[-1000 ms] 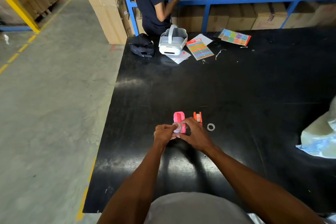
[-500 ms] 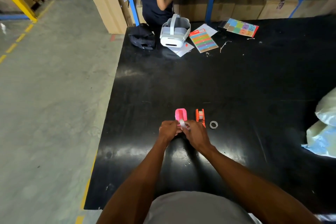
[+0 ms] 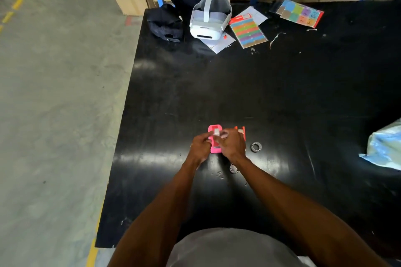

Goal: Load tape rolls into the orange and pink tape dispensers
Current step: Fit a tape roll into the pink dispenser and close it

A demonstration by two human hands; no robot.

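Your two hands meet over the pink dispenser (image 3: 214,140), which lies flat on the black table (image 3: 282,97) a little in from its left edge and nearer the near edge than the far one. Its long axis runs from near edge to far edge, straight away from you, so the piece sits directly ahead of your fingers rather than off to one side. Your left hand (image 3: 200,147) has its fingers curled in against the pink body's left flank; your right hand (image 3: 231,144) covers its right side and pinches something small and pale at the top, likely the tape end, though the blur keeps me from being sure. The orange dispenser (image 3: 242,132) stands just beside the pink one toward the right edge, mostly hidden behind your right hand, which is the nearer hand to it. A loose tape roll (image 3: 256,147) lies further right, apart from both, and another small ring (image 3: 233,168) rests under your right wrist.
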